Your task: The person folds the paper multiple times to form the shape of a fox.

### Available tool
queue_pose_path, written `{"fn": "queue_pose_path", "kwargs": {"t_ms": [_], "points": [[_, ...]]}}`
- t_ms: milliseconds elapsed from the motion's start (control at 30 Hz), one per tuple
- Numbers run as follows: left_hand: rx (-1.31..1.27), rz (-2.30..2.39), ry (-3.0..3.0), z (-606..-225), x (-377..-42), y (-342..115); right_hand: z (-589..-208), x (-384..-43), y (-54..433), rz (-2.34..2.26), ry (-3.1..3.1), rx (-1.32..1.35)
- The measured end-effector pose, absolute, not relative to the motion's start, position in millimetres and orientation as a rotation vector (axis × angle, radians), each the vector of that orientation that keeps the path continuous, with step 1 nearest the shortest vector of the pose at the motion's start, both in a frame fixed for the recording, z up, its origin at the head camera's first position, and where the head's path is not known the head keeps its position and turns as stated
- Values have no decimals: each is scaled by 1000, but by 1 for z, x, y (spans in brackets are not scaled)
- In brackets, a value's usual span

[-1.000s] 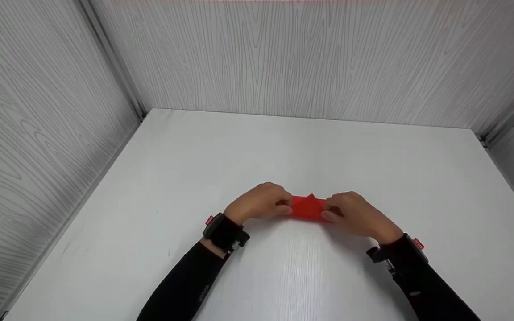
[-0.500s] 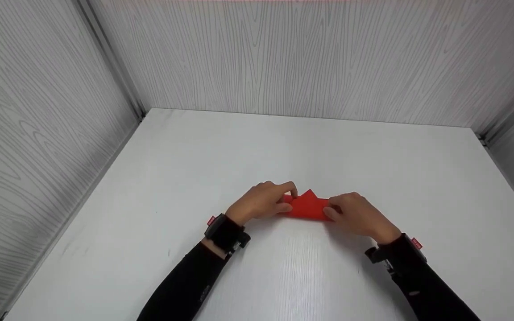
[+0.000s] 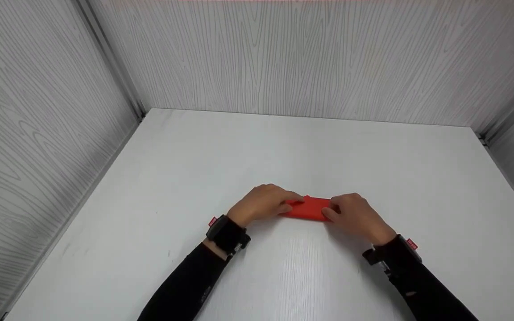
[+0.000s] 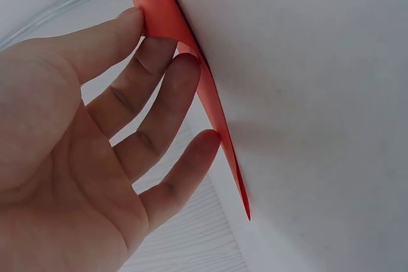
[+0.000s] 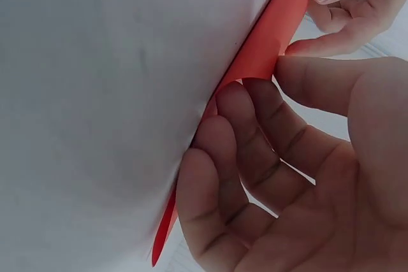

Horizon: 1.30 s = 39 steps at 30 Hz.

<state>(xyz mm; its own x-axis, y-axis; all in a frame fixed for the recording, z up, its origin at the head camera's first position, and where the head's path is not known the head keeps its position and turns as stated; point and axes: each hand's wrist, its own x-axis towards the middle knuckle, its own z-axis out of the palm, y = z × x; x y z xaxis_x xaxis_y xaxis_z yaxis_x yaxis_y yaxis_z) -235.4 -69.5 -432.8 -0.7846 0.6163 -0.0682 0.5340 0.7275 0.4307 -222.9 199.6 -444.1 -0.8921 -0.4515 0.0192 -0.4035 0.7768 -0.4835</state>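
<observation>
A piece of red folded paper (image 3: 310,210) lies as a flat strip across the white table. My left hand (image 3: 261,203) holds its left end, thumb on the near side and index finger stretched along the top edge by a small pointed flap. At the opposite end, my right hand (image 3: 357,216) pinches the paper between thumb and curled fingers. In the left wrist view the thumb presses the curved fold of the paper (image 4: 159,11), the other fingers tucked behind it. The right wrist view shows the same grip on the paper (image 5: 268,39), with a narrow tail running below the fingers.
The white table (image 3: 239,151) spreads out on all sides of the hands. Grey wood-grain panels stand behind it (image 3: 283,58) and along the left side (image 3: 25,133). Both wrists carry black strapped cameras.
The pointed flap in the middle rose upright, then dropped to a small tip at the top edge. My left index finger lifted and reached rightward over it. The right hand barely shifted.
</observation>
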Motion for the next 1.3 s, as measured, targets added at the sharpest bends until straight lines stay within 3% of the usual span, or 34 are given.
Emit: {"fn": "queue_pose_path", "kwargs": {"t_ms": [1300], "points": [[989,402,2792,-435,-229,-66,-442,-217,197,-734,2854,-630]]}}
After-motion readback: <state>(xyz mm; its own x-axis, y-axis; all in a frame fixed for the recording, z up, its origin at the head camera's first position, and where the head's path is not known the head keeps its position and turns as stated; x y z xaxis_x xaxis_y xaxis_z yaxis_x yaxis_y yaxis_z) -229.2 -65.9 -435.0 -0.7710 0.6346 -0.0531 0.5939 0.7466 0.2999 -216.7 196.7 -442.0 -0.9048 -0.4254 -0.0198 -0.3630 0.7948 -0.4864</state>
